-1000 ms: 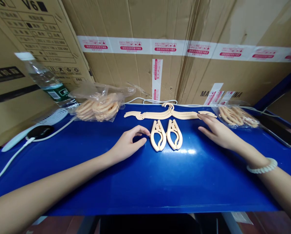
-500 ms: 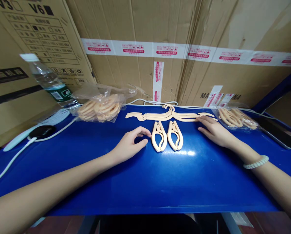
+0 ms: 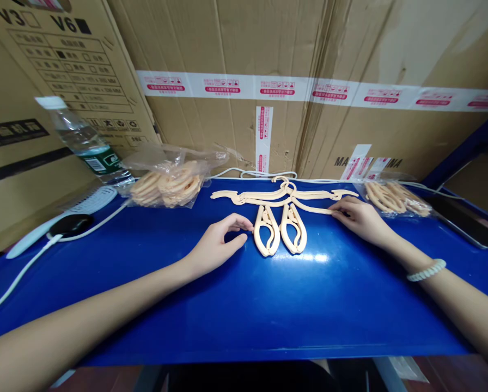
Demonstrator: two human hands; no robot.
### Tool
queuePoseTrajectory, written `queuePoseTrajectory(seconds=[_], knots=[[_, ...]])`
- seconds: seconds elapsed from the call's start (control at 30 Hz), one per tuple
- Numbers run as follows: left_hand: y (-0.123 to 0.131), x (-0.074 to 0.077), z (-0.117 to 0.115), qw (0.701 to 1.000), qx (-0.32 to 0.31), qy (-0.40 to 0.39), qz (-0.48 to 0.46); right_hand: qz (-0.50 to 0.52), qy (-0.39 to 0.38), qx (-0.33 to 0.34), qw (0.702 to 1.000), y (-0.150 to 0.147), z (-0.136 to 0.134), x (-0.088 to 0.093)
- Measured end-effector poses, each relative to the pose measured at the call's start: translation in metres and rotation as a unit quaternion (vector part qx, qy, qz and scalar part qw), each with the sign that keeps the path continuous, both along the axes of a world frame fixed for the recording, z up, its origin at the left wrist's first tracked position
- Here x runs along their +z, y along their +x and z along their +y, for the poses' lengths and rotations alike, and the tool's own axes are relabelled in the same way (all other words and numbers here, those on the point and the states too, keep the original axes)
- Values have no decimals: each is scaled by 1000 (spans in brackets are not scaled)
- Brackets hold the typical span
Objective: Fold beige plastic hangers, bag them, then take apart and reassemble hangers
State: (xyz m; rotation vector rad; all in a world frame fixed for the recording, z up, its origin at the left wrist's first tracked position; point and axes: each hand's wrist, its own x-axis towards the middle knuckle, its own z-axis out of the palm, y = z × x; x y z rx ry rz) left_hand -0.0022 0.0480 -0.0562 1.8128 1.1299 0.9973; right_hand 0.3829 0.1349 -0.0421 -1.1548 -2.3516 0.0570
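Has drawn the near unfolded hanger [image 3: 311, 208] toward the body since the earlier frame, parting its right arm from the other unfolded hangers [image 3: 264, 195] just behind and setting its hook off from theirs. Pinches the tip of that right arm between thumb and fingers of the right hand [image 3: 360, 220]. Holds nothing with the left hand [image 3: 219, 239], kept in about the same place: grip spread in a loose curve, fingertips at the side of the left folded hanger [image 3: 267, 252]; cannot tell touching from just beside. Has the near unfolded hanger low over the blue table [image 3: 244, 305], hook pointing toward the cardboard box [image 3: 211, 125], just beyond the left folded hanger and the right folded hanger [image 3: 295, 250].

Judging by the thin, cream-coloured arms, expect little weight, probably plastic, fairly stiff along each arm, with some give at the jointed centre. Expect a smooth, perhaps slightly slippery finish. Treat the slim hook and joints as the likely weak spots. Best taken close under the hook for balance; at an arm tip, likely to swivel or fold. Beware of snagging on neighbouring hooks.
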Motion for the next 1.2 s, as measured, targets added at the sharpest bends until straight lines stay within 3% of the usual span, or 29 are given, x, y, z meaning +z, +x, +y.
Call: queuePoseTrajectory(seconds=[0.6, 0.97, 1.2], knots=[[1, 4, -3, 997, 49, -1, -67, 109, -26, -74, 991, -2, -10, 12], [-3, 3, 4, 985, 86, -75, -130, 147, -32, -76, 986, -3, -17, 24], [-3, -5, 9, 970, 105, -97, -197, 153, -31, -68, 985, -8, -27, 34]])
